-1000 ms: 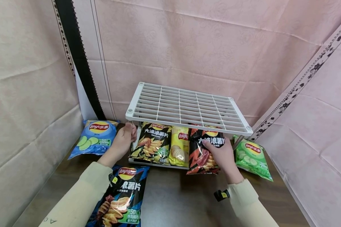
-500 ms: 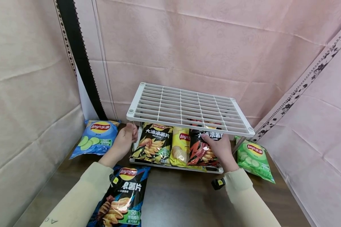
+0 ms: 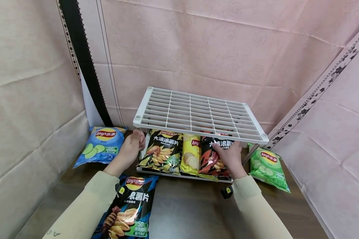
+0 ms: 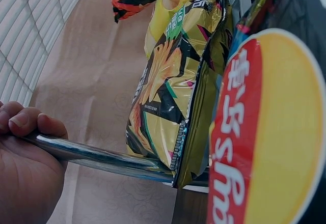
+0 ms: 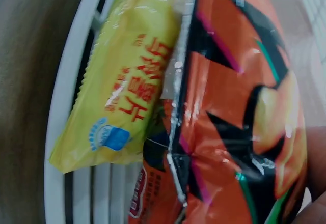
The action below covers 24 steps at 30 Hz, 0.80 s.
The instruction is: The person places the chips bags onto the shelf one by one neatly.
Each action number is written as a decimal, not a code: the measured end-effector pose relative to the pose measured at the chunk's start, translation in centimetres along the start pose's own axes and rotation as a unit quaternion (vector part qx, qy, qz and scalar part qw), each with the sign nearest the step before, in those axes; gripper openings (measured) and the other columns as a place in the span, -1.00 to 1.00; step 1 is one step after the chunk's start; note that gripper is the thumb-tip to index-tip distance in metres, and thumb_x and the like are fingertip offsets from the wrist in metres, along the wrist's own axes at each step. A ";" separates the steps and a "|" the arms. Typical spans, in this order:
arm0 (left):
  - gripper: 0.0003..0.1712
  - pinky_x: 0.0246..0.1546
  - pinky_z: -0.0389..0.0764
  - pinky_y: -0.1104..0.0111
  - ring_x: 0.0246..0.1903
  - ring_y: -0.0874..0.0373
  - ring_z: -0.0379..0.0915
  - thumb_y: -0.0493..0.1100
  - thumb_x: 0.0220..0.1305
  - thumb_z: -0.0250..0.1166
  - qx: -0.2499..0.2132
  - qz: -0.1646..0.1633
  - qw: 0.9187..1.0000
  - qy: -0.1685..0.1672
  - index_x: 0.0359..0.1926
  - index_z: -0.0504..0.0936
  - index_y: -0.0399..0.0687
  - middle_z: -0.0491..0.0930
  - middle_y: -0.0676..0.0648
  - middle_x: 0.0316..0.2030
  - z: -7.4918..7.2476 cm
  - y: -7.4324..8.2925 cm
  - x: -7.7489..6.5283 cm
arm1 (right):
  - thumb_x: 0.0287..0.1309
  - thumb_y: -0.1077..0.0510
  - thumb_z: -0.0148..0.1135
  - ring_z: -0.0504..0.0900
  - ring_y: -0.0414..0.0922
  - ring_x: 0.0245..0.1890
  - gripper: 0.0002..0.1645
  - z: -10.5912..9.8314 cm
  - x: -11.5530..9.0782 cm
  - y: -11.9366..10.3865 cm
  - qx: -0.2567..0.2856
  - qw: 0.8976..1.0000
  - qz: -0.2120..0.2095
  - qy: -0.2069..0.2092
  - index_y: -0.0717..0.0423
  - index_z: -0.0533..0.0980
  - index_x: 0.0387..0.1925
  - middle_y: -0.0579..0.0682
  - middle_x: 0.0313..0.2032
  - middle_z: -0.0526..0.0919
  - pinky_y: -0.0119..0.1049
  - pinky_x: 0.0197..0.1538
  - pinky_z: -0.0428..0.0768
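My left hand (image 3: pixel 131 151) grips the front left metal post (image 4: pixel 102 155) of a white two-tier rack (image 3: pixel 197 129). My right hand (image 3: pixel 231 157) holds the right side of a red-and-black chip bag (image 3: pixel 212 162), its thumb on the front and its other fingers hidden. That bag sits on the lower shelf (image 3: pixel 173 175), under the top grid. Left of it, a yellow chip bag (image 3: pixel 190 156) and a black-and-gold chip bag (image 3: pixel 163 151) stand in a row. Close up in the right wrist view, the red bag (image 5: pixel 229 122) leans beside a yellow bag (image 5: pixel 117 96).
A black-and-blue chip bag (image 3: pixel 128 209) lies on the brown table (image 3: pixel 191 205) at front left, partly under my left forearm. A blue bag (image 3: pixel 103 144) rests left of the rack, a green one (image 3: pixel 267 167) right of it. Pink cloth (image 3: pixel 212 49) hangs behind.
My right hand has pushed the red-and-black bag back and slightly left, from overhanging the front edge to within the lower shelf, against the yellow bag. My left hand stays on the post.
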<state>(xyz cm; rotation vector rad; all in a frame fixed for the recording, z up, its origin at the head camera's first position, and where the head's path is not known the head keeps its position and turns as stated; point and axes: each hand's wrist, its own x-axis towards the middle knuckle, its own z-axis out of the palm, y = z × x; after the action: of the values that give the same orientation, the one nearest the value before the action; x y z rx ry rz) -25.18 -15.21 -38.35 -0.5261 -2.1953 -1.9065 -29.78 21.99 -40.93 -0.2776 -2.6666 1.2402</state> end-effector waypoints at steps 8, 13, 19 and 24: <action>-0.32 -0.42 0.24 0.20 -0.63 0.06 0.01 0.08 0.54 -0.48 -0.005 0.001 1.000 -0.004 -0.41 0.16 -0.51 0.08 -0.08 -0.61 0.0 0.1 0.0 | 0.28 -0.28 0.11 0.07 0.45 0.29 0.13 0.7 0.2 0.6 -0.049 0.998 0.014 -0.023 0.10 -0.31 0.50 0.54 0.33 -0.08 0.28 0.18 0.22; -0.32 -0.42 0.24 0.19 -0.63 0.05 0.01 0.06 0.54 -0.47 -0.008 0.002 1.000 -0.005 -0.40 0.16 -0.52 0.08 -0.10 -0.61 -0.1 0.0 0.0 | 0.36 -0.28 -0.03 0.09 0.38 0.33 0.01 1.4 0.8 1.6 -0.041 0.998 -0.010 -0.041 0.05 -0.29 0.52 0.50 0.37 -0.05 0.24 0.23 0.21; -0.31 -0.43 0.25 0.26 -0.62 0.04 0.03 0.10 0.53 -0.47 0.001 0.004 1.000 0.001 -0.42 0.17 -0.48 0.09 -0.08 -0.61 -0.1 -0.1 -0.1 | 0.39 -0.36 -0.22 -0.01 0.26 0.41 -0.02 2.0 1.5 2.5 -0.008 0.996 -0.003 -0.086 0.17 -0.22 0.51 0.36 0.43 -0.08 0.15 0.33 0.08; -0.31 -0.43 0.25 0.30 -0.61 0.04 0.04 0.09 0.54 -0.47 -0.003 0.003 1.000 0.000 -0.41 0.16 -0.50 0.10 -0.09 -0.60 0.0 -0.1 -0.1 | 0.37 -0.38 -0.21 0.02 0.23 0.41 0.01 2.0 1.8 2.9 0.007 0.996 0.014 -0.088 0.15 -0.23 0.51 0.32 0.44 -0.07 0.13 0.32 0.12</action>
<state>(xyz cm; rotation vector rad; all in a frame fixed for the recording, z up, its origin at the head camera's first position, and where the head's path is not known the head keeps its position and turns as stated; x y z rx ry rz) -25.16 -15.27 -38.42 -0.5333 -2.1859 -1.9104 -31.72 22.82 -44.29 -0.2131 -2.8076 1.3502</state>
